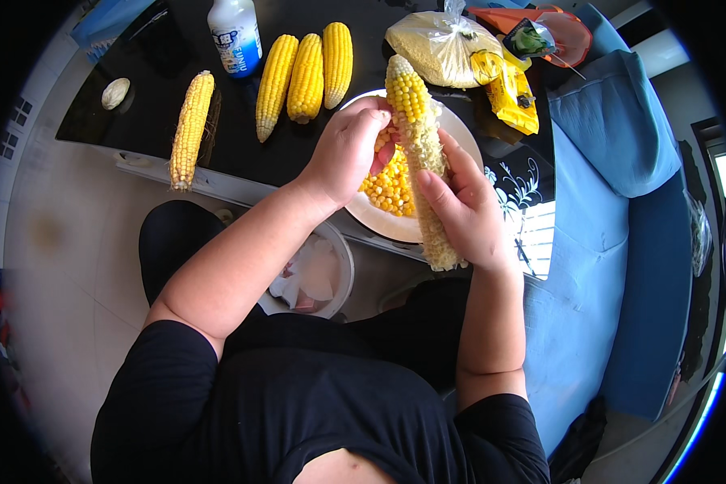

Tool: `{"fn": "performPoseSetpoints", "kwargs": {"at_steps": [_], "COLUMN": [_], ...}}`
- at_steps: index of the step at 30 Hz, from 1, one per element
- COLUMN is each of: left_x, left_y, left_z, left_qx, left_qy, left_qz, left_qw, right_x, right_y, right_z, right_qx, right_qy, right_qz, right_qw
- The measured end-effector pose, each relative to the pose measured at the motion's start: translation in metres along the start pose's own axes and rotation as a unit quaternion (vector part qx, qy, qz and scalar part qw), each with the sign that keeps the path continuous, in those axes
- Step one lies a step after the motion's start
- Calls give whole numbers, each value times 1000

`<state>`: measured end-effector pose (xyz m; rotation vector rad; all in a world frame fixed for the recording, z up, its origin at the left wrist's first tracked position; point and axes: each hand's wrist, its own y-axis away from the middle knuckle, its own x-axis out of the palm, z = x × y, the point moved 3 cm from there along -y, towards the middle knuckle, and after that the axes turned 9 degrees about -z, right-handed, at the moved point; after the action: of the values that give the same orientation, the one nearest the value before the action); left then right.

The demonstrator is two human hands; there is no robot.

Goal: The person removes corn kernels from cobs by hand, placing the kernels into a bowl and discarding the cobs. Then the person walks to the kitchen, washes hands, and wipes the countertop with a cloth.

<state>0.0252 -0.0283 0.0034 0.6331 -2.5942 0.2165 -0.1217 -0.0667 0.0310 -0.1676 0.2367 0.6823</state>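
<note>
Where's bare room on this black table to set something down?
Free: tabletop between the lone cob and the three grouped cobs; also between the white bottle and the pale object. Crowded: the far right, with the clear bag and yellow packet, and the kernel plate.

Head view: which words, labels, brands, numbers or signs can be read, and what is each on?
White-and-blue bottle: lettering on its front, which I won't copy out.
Yellow packet: print too small and blurred to read.
Green wrapper: markings too blurred to read.
Corn cob in the right hand: no lettering visible.
</note>
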Motion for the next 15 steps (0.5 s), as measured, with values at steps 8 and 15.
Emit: {"fn": "performPoseSetpoints", "kwargs": {"at_steps": [8, 15], "left_x": [0, 4], "left_y": [2, 4], "left_z": [1, 0], "left_qx": [19, 30], "left_qy": [-58, -102], "left_qz": [2, 6], "left_qw": [998, 994], "right_x": [0, -2], "right_y": [1, 1], "right_z": [1, 1], "right_qx": [-12, -1], "right_qy": [0, 6], "right_qz": [6, 6], "right_qw": [1000, 1000]}}
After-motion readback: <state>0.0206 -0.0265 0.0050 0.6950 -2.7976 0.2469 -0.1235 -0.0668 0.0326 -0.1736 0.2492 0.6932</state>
